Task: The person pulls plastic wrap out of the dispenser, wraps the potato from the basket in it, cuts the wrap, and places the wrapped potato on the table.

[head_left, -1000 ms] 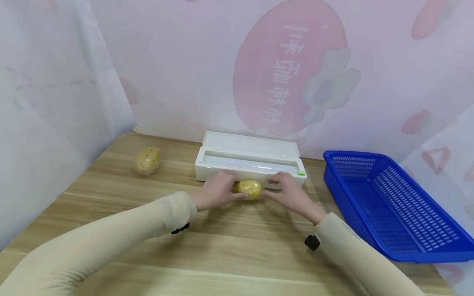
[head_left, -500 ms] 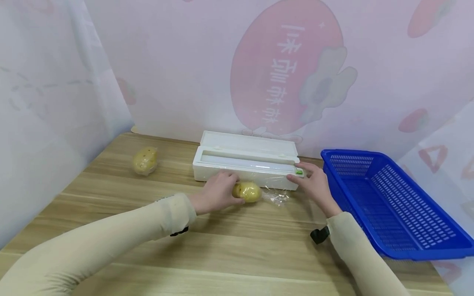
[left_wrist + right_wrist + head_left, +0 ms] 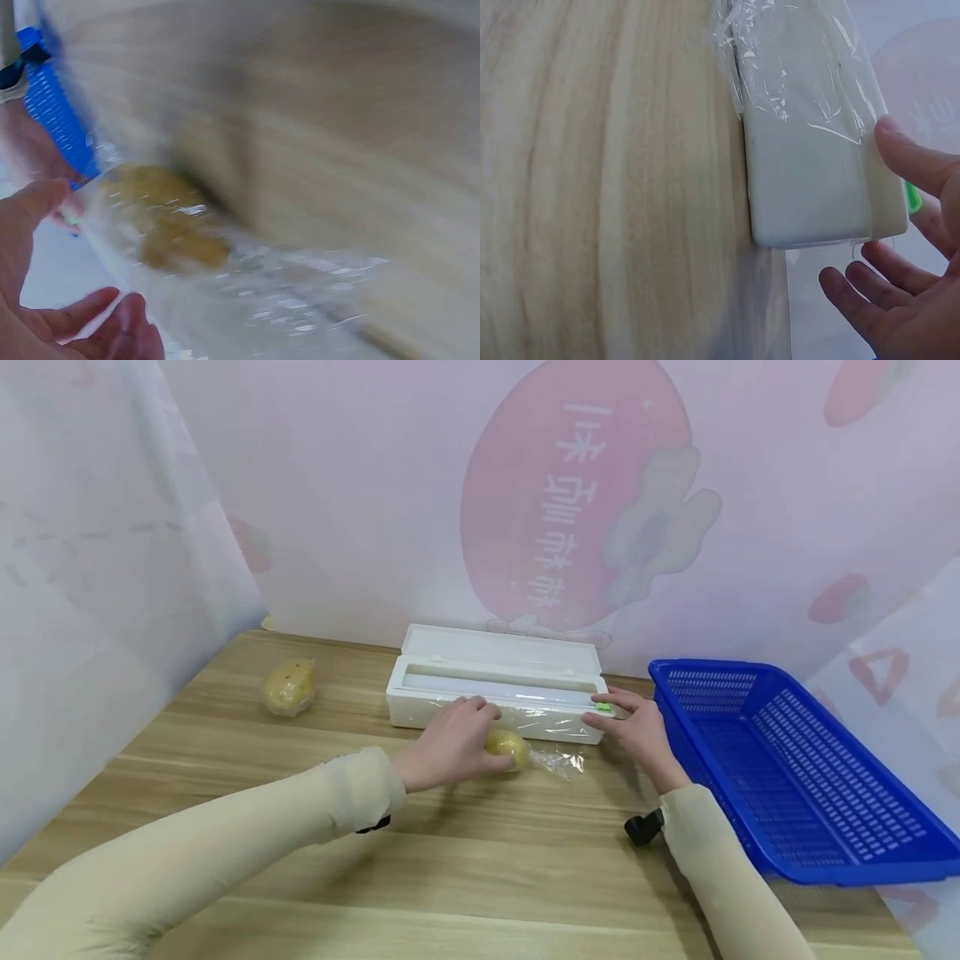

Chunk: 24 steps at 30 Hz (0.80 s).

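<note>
A potato (image 3: 512, 748) wrapped in cling film lies on the wooden table, before a white cling film box (image 3: 414, 713) with its lid up. My left hand (image 3: 457, 742) hovers around its left side; in the left wrist view its thumb and fingers are spread beside the blurred potato (image 3: 169, 221). Clear film (image 3: 561, 763) trails right of the potato, and more film (image 3: 795, 60) covers the box front. At the box's right end, my right hand (image 3: 641, 735) pinches the green slide cutter (image 3: 602, 707) between thumb and index finger; its other fingers are spread.
Another film-wrapped potato (image 3: 289, 687) sits at the far left of the table. A blue plastic basket (image 3: 712, 768) stands at the right, close to my right forearm. Behind the box hangs a printed pink curtain (image 3: 360, 527).
My right hand has left the potato and gone to the green slide cutter at the box's right end. My left hand has loosened from the potato and risen slightly toward the box.
</note>
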Available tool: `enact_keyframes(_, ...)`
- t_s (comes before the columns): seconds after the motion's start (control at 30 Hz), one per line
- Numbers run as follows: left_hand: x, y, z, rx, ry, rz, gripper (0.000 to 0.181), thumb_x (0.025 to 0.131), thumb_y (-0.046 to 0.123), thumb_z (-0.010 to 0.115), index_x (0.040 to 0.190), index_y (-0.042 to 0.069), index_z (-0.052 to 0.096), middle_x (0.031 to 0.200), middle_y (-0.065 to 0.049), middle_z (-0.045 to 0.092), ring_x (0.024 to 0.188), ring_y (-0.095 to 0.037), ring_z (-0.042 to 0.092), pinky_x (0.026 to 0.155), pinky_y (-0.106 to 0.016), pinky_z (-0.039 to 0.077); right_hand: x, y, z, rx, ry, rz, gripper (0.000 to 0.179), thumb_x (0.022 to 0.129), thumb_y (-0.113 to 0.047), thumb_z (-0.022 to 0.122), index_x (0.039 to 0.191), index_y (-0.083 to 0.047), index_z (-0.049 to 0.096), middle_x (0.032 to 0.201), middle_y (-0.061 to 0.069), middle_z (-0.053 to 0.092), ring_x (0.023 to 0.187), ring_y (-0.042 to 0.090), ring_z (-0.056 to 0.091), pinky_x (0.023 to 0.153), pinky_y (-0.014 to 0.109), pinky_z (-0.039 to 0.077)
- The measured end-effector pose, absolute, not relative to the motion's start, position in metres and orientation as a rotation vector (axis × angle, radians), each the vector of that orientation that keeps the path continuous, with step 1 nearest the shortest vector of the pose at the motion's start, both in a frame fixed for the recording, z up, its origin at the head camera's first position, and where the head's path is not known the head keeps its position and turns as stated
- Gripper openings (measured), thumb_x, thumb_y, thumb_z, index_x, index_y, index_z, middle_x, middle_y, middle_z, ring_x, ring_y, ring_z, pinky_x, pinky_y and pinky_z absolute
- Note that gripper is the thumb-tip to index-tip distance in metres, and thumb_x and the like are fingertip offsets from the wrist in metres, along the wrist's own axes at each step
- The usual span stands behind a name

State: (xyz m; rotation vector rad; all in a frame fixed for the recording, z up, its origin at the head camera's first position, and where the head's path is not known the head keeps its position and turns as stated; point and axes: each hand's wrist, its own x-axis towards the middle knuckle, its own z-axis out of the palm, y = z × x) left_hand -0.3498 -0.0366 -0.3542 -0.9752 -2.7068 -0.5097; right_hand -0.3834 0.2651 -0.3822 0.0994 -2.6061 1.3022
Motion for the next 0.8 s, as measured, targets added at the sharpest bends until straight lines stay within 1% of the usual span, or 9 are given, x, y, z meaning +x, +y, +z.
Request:
enact_keyframes(0.07, -0.352, -0.024, -0.343, -1.037, -2.699, -0.543, 0.057, 0.084, 0.047, 0.074, 0.116, 0.001, 0.066, 0.112, -0.009, 0.064, 0.099, -0.024, 0.060, 0.080, -0.036, 0.052, -0.384, 0.267, -0.382, 0.089, -2.606, 1.294, 0.052, 0.077, -0.038, 0.085, 0.118, -0.009, 0.072, 0.144, 0.012, 0.050, 0.137, 0.034, 0.036, 0.110, 0.054, 0.026)
enact_keyframes(0.17, -0.360, 0.001, -0.328, -1.151, -2.702, -0.631, 0.050, 0.090, 0.044, 0.069, 0.118, 0.002, 0.068, 0.117, -0.008, 0.065, 0.107, -0.023, 0.060, 0.086, -0.036, 0.051, -0.386, 0.269, -0.381, 0.060, -2.597, 1.290, 0.053, 0.074, -0.039, 0.087, 0.116, -0.010, 0.074, 0.140, 0.013, 0.053, 0.135, 0.034, 0.040, 0.110, 0.054, 0.027)
enact_keyframes(0.23, -0.368, 0.018, -0.322, -1.212, -2.698, -0.685, 0.044, 0.093, 0.039, 0.067, 0.117, 0.003, 0.069, 0.116, -0.007, 0.067, 0.109, -0.022, 0.060, 0.092, -0.034, 0.048, -0.387, 0.271, -0.381, 0.050, -2.591, 1.295, 0.054, 0.072, -0.041, 0.088, 0.115, -0.010, 0.074, 0.138, 0.013, 0.055, 0.133, 0.033, 0.042, 0.109, 0.054, 0.028)
enact_keyframes(0.33, -0.381, 0.041, -0.319, -1.246, -2.689, -0.790, 0.035, 0.094, 0.032, 0.068, 0.115, 0.004, 0.072, 0.110, -0.005, 0.070, 0.108, -0.020, 0.061, 0.092, -0.032, 0.047, -0.390, 0.272, -0.382, 0.053, -2.578, 1.322, 0.055, 0.070, -0.042, 0.089, 0.113, -0.010, 0.075, 0.135, 0.013, 0.057, 0.131, 0.032, 0.045, 0.109, 0.053, 0.029)
enact_keyframes(0.43, -0.392, 0.059, -0.321, -1.218, -2.699, -0.878, 0.029, 0.093, 0.029, 0.070, 0.112, 0.008, 0.075, 0.103, -0.001, 0.072, 0.101, -0.016, 0.062, 0.086, -0.028, 0.048, -0.392, 0.273, -0.384, 0.052, -2.566, 1.352, 0.052, 0.071, -0.042, 0.088, 0.111, -0.011, 0.076, 0.134, 0.012, 0.058, 0.130, 0.031, 0.046, 0.108, 0.053, 0.030)
enact_keyframes(0.53, -0.401, 0.072, -0.326, -1.160, -2.724, -0.972, 0.022, 0.094, 0.026, 0.070, 0.108, 0.011, 0.077, 0.094, 0.003, 0.072, 0.084, -0.012, 0.062, 0.070, -0.026, 0.048, -0.394, 0.272, -0.385, 0.042, -2.560, 1.361, 0.048, 0.072, -0.038, 0.089, 0.110, -0.011, 0.077, 0.133, 0.011, 0.059, 0.129, 0.030, 0.046, 0.108, 0.054, 0.029)
enact_keyframes(0.6, -0.406, 0.080, -0.330, -1.117, -2.740, -1.023, 0.018, 0.094, 0.023, 0.070, 0.106, 0.013, 0.078, 0.089, 0.006, 0.071, 0.076, -0.010, 0.060, 0.063, -0.024, 0.046, -0.395, 0.272, -0.385, 0.035, -2.551, 1.358, 0.044, 0.073, -0.033, 0.089, 0.109, -0.011, 0.077, 0.131, 0.011, 0.061, 0.128, 0.030, 0.048, 0.108, 0.052, 0.030)
enact_keyframes(0.7, -0.413, 0.089, -0.336, -1.064, -2.752, -1.047, 0.015, 0.094, 0.022, 0.070, 0.103, 0.014, 0.079, 0.084, 0.008, 0.071, 0.069, -0.009, 0.059, 0.058, -0.024, 0.045, -0.395, 0.271, -0.385, 0.034, -2.537, 1.364, 0.042, 0.074, -0.024, 0.089, 0.110, -0.008, 0.076, 0.128, 0.011, 0.063, 0.125, 0.030, 0.051, 0.107, 0.050, 0.033)
enact_keyframes(0.8, -0.419, 0.098, -0.341, -1.012, -2.745, -1.062, 0.013, 0.093, 0.023, 0.071, 0.099, 0.014, 0.080, 0.083, 0.010, 0.071, 0.069, -0.008, 0.059, 0.057, -0.023, 0.046, -0.396, 0.272, -0.383, 0.032, -2.530, 1.376, 0.043, 0.073, -0.023, 0.090, 0.111, -0.007, 0.075, 0.127, 0.011, 0.063, 0.123, 0.029, 0.053, 0.105, 0.047, 0.037)
